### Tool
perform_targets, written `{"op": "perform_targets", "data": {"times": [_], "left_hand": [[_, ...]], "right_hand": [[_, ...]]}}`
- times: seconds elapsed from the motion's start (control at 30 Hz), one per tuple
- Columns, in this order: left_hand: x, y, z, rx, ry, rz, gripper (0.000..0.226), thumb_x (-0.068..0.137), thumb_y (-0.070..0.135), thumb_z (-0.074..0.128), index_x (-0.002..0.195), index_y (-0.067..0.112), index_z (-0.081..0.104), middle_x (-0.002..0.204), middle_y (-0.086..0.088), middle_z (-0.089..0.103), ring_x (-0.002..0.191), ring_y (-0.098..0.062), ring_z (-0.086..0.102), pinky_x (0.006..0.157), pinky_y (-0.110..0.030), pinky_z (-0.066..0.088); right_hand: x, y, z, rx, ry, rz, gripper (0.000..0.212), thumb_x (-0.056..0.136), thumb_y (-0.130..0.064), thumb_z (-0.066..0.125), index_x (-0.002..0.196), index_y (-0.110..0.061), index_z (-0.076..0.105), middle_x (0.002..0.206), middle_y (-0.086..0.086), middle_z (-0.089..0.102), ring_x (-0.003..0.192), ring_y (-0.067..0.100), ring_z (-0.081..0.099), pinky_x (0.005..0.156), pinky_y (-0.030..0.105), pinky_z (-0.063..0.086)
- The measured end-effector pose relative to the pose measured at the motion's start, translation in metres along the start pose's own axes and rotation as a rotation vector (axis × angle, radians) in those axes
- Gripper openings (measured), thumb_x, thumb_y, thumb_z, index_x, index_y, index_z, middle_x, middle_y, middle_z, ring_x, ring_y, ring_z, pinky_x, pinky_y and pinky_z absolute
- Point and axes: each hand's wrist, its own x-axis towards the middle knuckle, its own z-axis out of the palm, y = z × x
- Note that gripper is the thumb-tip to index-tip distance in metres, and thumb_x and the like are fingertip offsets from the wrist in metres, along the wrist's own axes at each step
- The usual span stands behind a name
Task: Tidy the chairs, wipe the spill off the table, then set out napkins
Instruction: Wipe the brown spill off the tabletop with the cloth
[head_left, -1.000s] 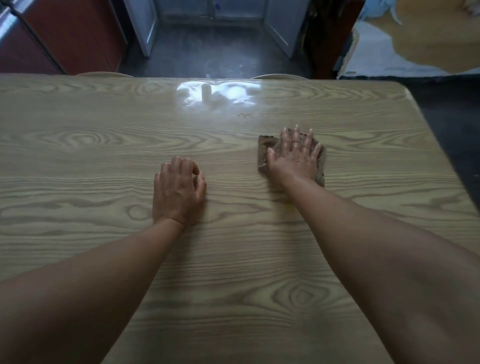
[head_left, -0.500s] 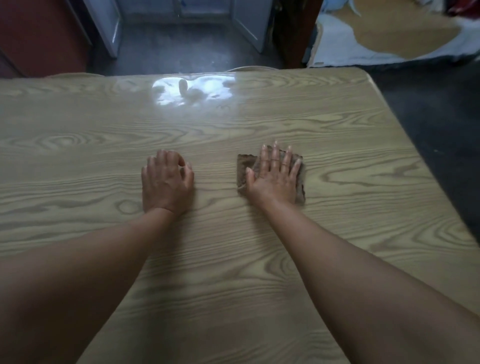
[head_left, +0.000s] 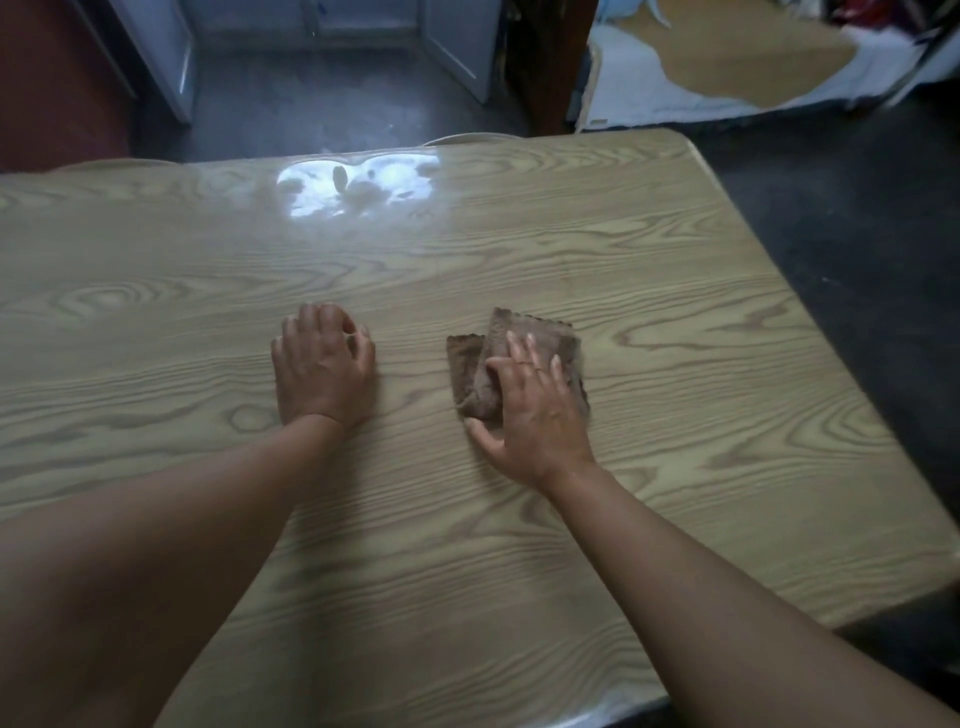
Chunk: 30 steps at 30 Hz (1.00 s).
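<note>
A brown folded cloth (head_left: 550, 340) lies on the light wood-grain table (head_left: 701, 415), right of the middle. My right hand (head_left: 535, 410) presses on its near part, fingers spread over it and thumb at its near left edge. My left hand (head_left: 324, 369) rests on the bare tabletop to the left of the cloth, fingers curled under, holding nothing. A bright window glare (head_left: 358, 189) shines on the far part of the table. No spill or napkins can be made out.
Two pale chair backs (head_left: 467, 137) peek over the table's far edge. Beyond lie a dark floor, grey cabinet doors (head_left: 457, 47) and a red-brown cabinet (head_left: 57, 88) at the left. The table's right edge drops to dark floor; a tan-and-white mat (head_left: 727, 67) lies far right.
My right hand has dragged the cloth toward me, and the cloth has bunched, with a fold showing at its left. My left hand has stayed in place.
</note>
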Motion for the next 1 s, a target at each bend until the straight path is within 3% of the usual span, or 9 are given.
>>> {"op": "perform_targets", "data": {"times": [0.1, 0.2, 0.4, 0.53, 0.63, 0.7, 0.77, 0.9, 1.0], "left_hand": [[0.000, 0.001, -0.001, 0.004, -0.009, -0.008, 0.029, 0.086, 0.038, 0.038, 0.094, 0.015, 0.053, 0.104, -0.014, 0.054, 0.102, -0.035, 0.050, 0.088, -0.045, 0.037], [0.001, 0.001, -0.001, -0.007, -0.027, -0.011, 0.023, 0.088, 0.035, 0.044, 0.094, 0.015, 0.053, 0.104, -0.014, 0.054, 0.103, -0.035, 0.050, 0.089, -0.046, 0.037], [0.001, 0.002, -0.003, -0.023, -0.020, -0.006, 0.022, 0.089, 0.035, 0.045, 0.093, 0.015, 0.053, 0.103, -0.014, 0.054, 0.101, -0.035, 0.050, 0.089, -0.045, 0.037], [0.001, 0.003, -0.002, -0.022, 0.001, 0.000, 0.031, 0.086, 0.041, 0.037, 0.092, 0.015, 0.054, 0.100, -0.014, 0.054, 0.099, -0.035, 0.050, 0.086, -0.045, 0.037], [0.001, 0.003, -0.001, -0.015, 0.004, 0.002, 0.030, 0.086, 0.040, 0.038, 0.092, 0.015, 0.053, 0.100, -0.014, 0.054, 0.098, -0.034, 0.050, 0.086, -0.045, 0.037], [0.001, 0.003, -0.001, -0.008, 0.007, -0.002, 0.028, 0.087, 0.039, 0.039, 0.092, 0.015, 0.053, 0.100, -0.014, 0.054, 0.098, -0.034, 0.050, 0.085, -0.045, 0.037], [0.001, 0.005, -0.001, -0.005, 0.007, -0.004, 0.027, 0.087, 0.038, 0.041, 0.092, 0.015, 0.053, 0.099, -0.014, 0.053, 0.097, -0.034, 0.050, 0.085, -0.045, 0.036], [0.002, 0.006, -0.002, -0.012, -0.005, -0.010, 0.020, 0.087, 0.034, 0.046, 0.092, 0.015, 0.053, 0.100, -0.014, 0.053, 0.097, -0.034, 0.049, 0.084, -0.045, 0.037], [0.002, 0.006, -0.002, -0.007, -0.009, -0.012, 0.021, 0.086, 0.033, 0.045, 0.093, 0.015, 0.053, 0.099, -0.015, 0.053, 0.097, -0.035, 0.050, 0.084, -0.045, 0.037]], "right_hand": [[0.012, -0.003, -0.006, -0.058, 0.020, -0.015, 0.052, 0.064, -0.025, 0.075, 0.107, -0.001, 0.063, 0.123, 0.025, 0.062, 0.118, 0.042, 0.058, 0.088, 0.053, 0.051], [0.030, -0.016, -0.026, -0.009, 0.143, 0.074, 0.027, 0.076, -0.026, 0.066, 0.096, -0.008, 0.060, 0.088, 0.017, 0.069, 0.083, 0.037, 0.069, 0.065, 0.039, 0.051], [0.057, -0.012, -0.068, 0.585, 0.303, 0.427, 0.014, 0.089, -0.026, 0.054, 0.083, -0.014, 0.057, 0.081, 0.010, 0.066, 0.084, 0.032, 0.062, 0.068, 0.033, 0.039], [0.060, 0.026, -0.071, 0.447, 0.386, 0.601, 0.026, 0.091, -0.028, 0.052, 0.113, -0.013, 0.056, 0.109, 0.009, 0.068, 0.104, 0.031, 0.060, 0.080, 0.034, 0.044], [0.052, 0.034, -0.049, 0.180, 0.279, 0.407, 0.044, 0.091, -0.030, 0.054, 0.131, -0.011, 0.049, 0.136, 0.014, 0.052, 0.126, 0.033, 0.047, 0.102, 0.039, 0.036], [0.047, 0.021, -0.024, 0.047, 0.011, 0.314, 0.057, 0.093, -0.039, 0.050, 0.144, -0.017, 0.040, 0.156, 0.016, 0.027, 0.144, 0.035, 0.022, 0.117, 0.046, 0.014], [0.042, 0.002, -0.001, -0.010, -0.116, 0.270, 0.064, 0.093, -0.046, 0.042, 0.150, -0.020, 0.032, 0.161, 0.016, 0.011, 0.148, 0.038, 0.004, 0.118, 0.052, -0.001], [0.032, -0.036, 0.014, -0.025, -0.073, 0.038, 0.067, 0.080, -0.048, 0.033, 0.136, -0.016, 0.055, 0.151, 0.015, 0.039, 0.141, 0.039, 0.031, 0.113, 0.060, 0.020], [0.019, -0.038, 0.010, -0.046, -0.203, -0.166, 0.064, 0.082, -0.044, 0.031, 0.138, -0.022, 0.053, 0.154, 0.006, 0.036, 0.144, 0.034, 0.028, 0.113, 0.059, 0.023]]}}
